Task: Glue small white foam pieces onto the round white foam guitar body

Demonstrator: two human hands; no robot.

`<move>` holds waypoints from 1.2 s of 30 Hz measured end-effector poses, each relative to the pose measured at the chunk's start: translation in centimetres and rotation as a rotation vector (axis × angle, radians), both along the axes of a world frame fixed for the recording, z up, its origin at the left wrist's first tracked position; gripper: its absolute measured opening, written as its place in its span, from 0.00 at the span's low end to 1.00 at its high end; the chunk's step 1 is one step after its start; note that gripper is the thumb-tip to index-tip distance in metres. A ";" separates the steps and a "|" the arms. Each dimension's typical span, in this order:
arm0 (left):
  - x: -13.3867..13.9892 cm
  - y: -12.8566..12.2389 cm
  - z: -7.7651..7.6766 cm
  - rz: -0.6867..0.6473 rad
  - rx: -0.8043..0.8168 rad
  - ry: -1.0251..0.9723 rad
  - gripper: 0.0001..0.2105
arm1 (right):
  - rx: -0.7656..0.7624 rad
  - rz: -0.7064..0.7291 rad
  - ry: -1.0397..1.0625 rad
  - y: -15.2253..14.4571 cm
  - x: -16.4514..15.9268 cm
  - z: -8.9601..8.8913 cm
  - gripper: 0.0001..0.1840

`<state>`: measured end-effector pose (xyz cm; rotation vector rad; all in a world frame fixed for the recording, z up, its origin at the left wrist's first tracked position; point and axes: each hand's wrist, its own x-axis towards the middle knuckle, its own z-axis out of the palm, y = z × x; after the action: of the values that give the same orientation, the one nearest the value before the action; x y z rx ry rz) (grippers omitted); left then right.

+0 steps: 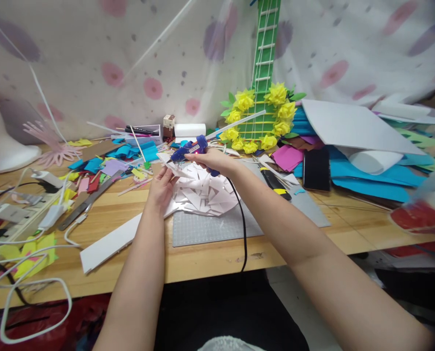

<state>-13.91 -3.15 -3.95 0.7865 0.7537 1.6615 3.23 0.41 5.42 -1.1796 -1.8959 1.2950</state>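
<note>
Forearms reach over the table edge (202, 265): gluing step in hand.
Head view: right hand (212, 160) closed around blue glue gun (190, 147); left hand (161, 187), fingers half-open, steadies white folded-paper piece (202, 195) on cutting mat (217, 226). Next probably requires accurate nozzle placement.

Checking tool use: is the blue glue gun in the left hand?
No, the right hand grips the glue gun; the left hand steadies the white paper piece.

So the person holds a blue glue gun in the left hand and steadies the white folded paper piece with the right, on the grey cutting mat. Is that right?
Not quite: the hands are swapped. The head view shows the right hand holding the blue glue gun, while the left hand steadies the white folded paper piece on the grey cutting mat.
</note>
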 end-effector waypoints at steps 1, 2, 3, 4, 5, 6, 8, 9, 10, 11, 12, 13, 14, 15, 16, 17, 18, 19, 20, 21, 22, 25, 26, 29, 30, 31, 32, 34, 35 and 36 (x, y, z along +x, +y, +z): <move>0.0 0.0 0.0 0.004 0.007 -0.008 0.10 | -0.005 0.015 -0.019 -0.1 0.4 0.0 0.18; -0.1 0.0 0.1 0.008 0.016 -0.012 0.10 | -0.011 0.031 -0.036 -0.2 0.7 0.0 0.18; -0.1 -0.1 0.1 0.012 0.024 -0.013 0.10 | -0.018 0.047 -0.049 -0.2 1.1 0.0 0.19; -0.1 -0.1 0.2 0.015 0.027 -0.011 0.10 | -0.026 0.060 -0.055 -0.1 1.3 0.0 0.19; -0.1 -0.1 0.2 0.017 0.025 -0.009 0.10 | -0.036 0.067 -0.050 0.1 1.5 0.0 0.19; -0.1 -0.1 0.3 0.018 0.020 -0.009 0.11 | -0.047 0.066 -0.036 0.3 1.6 -0.1 0.20; -0.2 -0.2 0.3 0.026 0.002 -0.017 0.10 | -0.058 0.037 0.018 0.7 1.5 -0.2 0.19; -0.2 -0.2 0.3 0.031 -0.006 -0.022 0.10 | -0.056 0.017 0.049 0.9 1.4 -0.3 0.19; -0.2 -0.2 0.3 0.037 -0.012 -0.028 0.10 | -0.051 -0.002 0.078 1.1 1.1 -0.3 0.19; -0.2 -0.1 0.3 0.043 -0.017 -0.033 0.10 | -0.046 -0.013 0.102 1.1 0.8 -0.3 0.19; -0.2 -0.1 0.3 0.048 -0.022 -0.037 0.10 | -0.040 -0.016 0.121 1.2 0.5 -0.2 0.19; -0.2 -0.1 0.3 0.050 -0.026 -0.041 0.10 | -0.032 -0.012 0.135 1.2 0.2 -0.2 0.20; -0.2 -0.1 0.3 0.049 -0.028 -0.044 0.11 | -0.023 -0.002 0.145 1.1 -0.1 -0.1 0.20; -0.2 -0.2 0.4 0.047 -0.029 -0.046 0.12 | -0.011 0.009 0.151 1.1 -0.5 0.0 0.21; -0.1 -0.2 0.4 0.043 -0.029 -0.045 0.13 | 0.002 0.020 0.157 1.0 -0.7 0.1 0.21; -0.1 -0.2 0.5 0.039 -0.029 -0.041 0.14 | 0.015 0.026 0.162 0.9 -1.0 0.1 0.22; -0.1 -0.3 0.6 0.036 -0.030 -0.033 0.15 | 0.023 0.026 0.166 0.8 -1.2 0.2 0.22; 0.0 -0.3 0.6 0.035 -0.031 -0.023 0.15 | 0.025 0.024 0.166 0.7 -1.4 0.3 0.22; 0.0 -0.3 0.6 0.037 -0.033 -0.013 0.15 | 0.024 0.021 0.165 0.6 -1.5 0.4 0.22; 0.0 -0.3 0.6 0.038 -0.035 -0.003 0.15 | 0.022 0.019 0.161 0.6 -1.6 0.4 0.22; -0.1 -0.3 0.5 0.040 -0.037 0.007 0.15 | 0.021 0.016 0.156 0.6 -1.6 0.4 0.22; -0.3 -0.2 0.3 0.039 -0.036 0.031 0.12 | 0.019 -0.001 0.125 0.8 -1.5 0.2 0.22; -0.3 -0.2 0.2 0.035 -0.033 0.035 0.11 | 0.018 -0.010 0.112 0.9 -1.4 0.1 0.22; -0.4 -0.1 0.0 0.024 -0.020 0.033 0.10 | 0.013 -0.032 0.074 1.3 -1.1 -0.3 0.22; -0.4 -0.2 0.0 0.022 -0.016 0.032 0.10 | 0.012 -0.038 0.065 1.4 -1.0 -0.4 0.22; -0.4 -0.2 0.0 0.023 -0.014 0.032 0.10 | 0.010 -0.044 0.054 1.5 -1.0 -0.5 0.22; -0.3 -0.2 0.1 0.025 -0.013 0.033 0.10 | 0.007 -0.049 0.044 1.6 -0.9 -0.6 0.22; -0.3 -0.2 0.2 0.030 -0.009 0.036 0.11 | 0.003 -0.052 0.032 1.5 -0.7 -0.7 0.22; -0.2 -0.2 0.2 0.032 -0.008 0.038 0.12 | 0.000 -0.048 0.030 1.5 -0.6 -0.8 0.22; -0.2 -0.2 0.3 0.032 -0.007 0.040 0.12 | -0.004 -0.040 0.031 1.4 -0.5 -0.8 0.22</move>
<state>-14.13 -3.40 -3.69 0.8088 0.8032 1.6757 2.72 1.78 4.66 -1.1869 -1.8392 1.2890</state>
